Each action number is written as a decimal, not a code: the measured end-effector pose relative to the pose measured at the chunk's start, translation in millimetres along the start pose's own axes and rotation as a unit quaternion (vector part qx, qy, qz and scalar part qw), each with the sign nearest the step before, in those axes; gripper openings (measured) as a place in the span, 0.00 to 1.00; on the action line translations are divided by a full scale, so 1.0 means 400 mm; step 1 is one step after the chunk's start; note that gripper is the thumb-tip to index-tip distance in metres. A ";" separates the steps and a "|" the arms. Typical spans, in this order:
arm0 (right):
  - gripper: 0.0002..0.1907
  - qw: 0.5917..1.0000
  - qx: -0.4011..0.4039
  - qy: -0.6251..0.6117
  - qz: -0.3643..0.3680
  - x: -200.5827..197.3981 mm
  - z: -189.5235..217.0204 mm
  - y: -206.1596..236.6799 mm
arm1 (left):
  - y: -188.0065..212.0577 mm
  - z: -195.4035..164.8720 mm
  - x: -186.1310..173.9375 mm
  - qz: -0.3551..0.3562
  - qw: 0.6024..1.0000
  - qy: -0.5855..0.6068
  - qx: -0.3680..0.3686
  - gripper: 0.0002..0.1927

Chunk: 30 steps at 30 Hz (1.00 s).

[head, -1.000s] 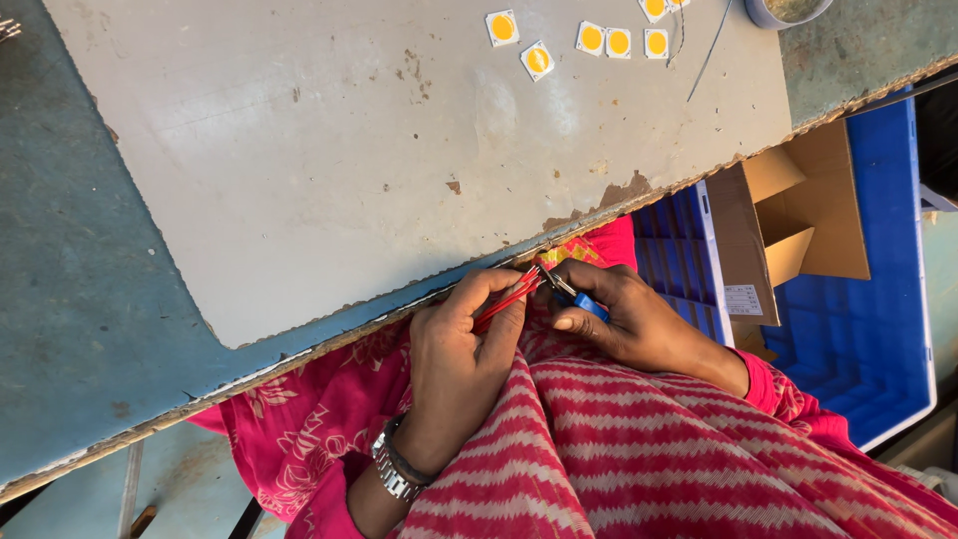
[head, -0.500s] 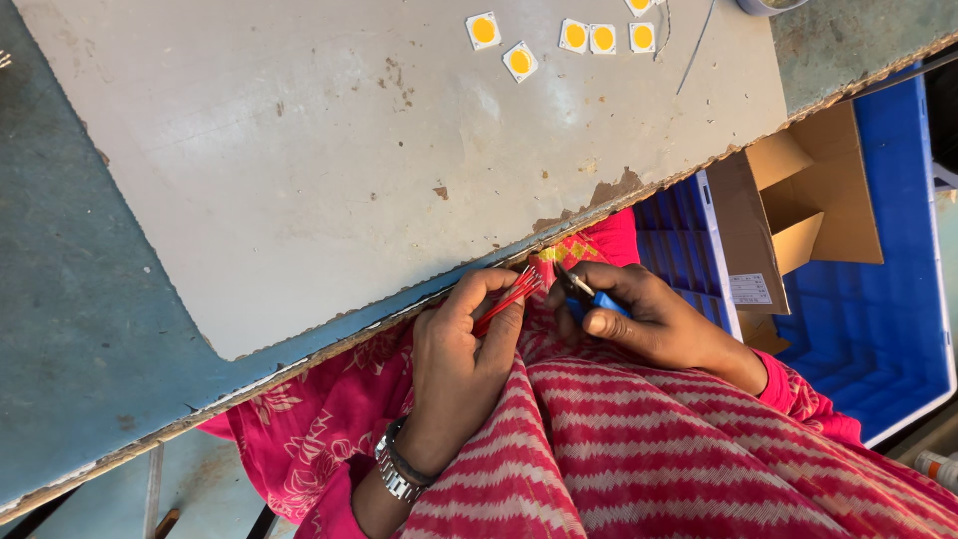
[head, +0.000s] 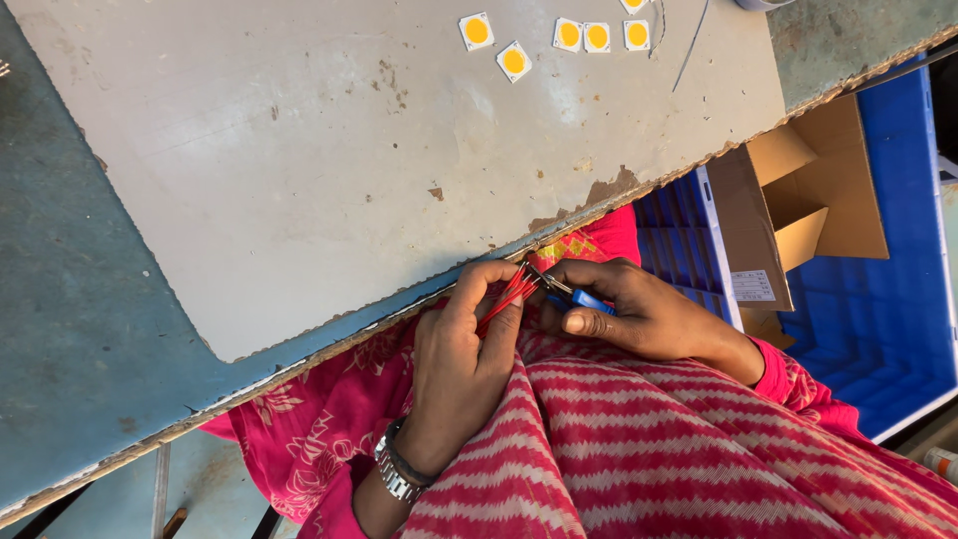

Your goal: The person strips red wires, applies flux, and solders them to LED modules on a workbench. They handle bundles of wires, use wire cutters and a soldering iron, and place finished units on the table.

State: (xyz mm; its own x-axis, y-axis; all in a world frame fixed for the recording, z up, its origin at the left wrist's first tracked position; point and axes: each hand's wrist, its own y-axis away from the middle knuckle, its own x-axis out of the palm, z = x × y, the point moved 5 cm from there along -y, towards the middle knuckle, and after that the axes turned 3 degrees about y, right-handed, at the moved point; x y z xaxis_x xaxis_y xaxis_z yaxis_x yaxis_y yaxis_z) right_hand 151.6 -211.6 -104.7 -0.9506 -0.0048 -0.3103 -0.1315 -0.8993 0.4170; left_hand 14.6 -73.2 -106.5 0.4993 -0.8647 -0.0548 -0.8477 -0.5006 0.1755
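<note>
Head view: both hands are working below the near edge of the desk [head: 299, 200], over the lap. Left hand [head: 454, 369] is closed around a small bundle of thin red wires [head: 504, 296], pinched between thumb and fingers, with the wire ends pointing up toward the desk edge. Right hand [head: 639, 314] is closed on a small blue-handled tool [head: 579, 297]; its metal tip meets the wire ends, probably a cutter or stripper, though the jaws are too small to tell.

Step in hand, as I read it: trimming or stripping the wire ends, with the tool tip right at the bundle. The next move calls for a steady pinch from the left hand so the strands stay fanned and 1 end can be fed cleanly into the tip; a loose grip could let strands slip down into the lap.

Containers: a blue plastic crate [head: 898, 289] sits on the floor off the desk's right end, with an open brown cardboard box [head: 798, 190] standing in it, flaps up. The box interior is shadowed, so its contents are not readable. The visible crate floor around the box looks bare.

On the desk at the far edge: 5 small white square chips with yellow round centres [head: 514, 61], lying flat in a loose row well apart from the hands, and a thin grey wire [head: 691, 45] just beside them.
</note>
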 end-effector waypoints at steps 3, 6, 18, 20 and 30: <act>0.22 1.000 0.008 0.022 0.007 -0.006 0.002 0.001 | 0.004 -0.007 -0.004 -0.014 0.999 -0.032 0.029 0.09; 0.25 0.999 -0.006 0.035 0.010 -0.011 0.007 0.003 | 0.014 -0.031 -0.011 -0.051 0.987 -0.093 0.120 0.11; 0.22 0.999 0.043 -0.009 0.018 -0.004 -0.027 0.002 | 0.016 -0.049 -0.022 -0.059 0.982 -0.124 0.130 0.11; 0.21 0.999 0.032 -0.009 0.019 -0.005 -0.023 0.002 | 0.016 -0.049 -0.022 -0.059 0.982 -0.137 0.118 0.10; 0.18 0.999 0.030 -0.027 0.020 -0.001 -0.021 -0.001 | 0.016 -0.045 -0.022 -0.060 0.981 -0.123 0.138 0.11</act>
State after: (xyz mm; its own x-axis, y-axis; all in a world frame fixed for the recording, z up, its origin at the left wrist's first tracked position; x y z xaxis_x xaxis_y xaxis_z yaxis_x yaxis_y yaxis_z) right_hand 154.6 -215.0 -111.9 -0.9690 -0.0156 -0.2467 -0.1082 -0.8706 0.4800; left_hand 7.9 -68.1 -87.3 0.5693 -0.7655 -0.2999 -0.8184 -0.5623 -0.1184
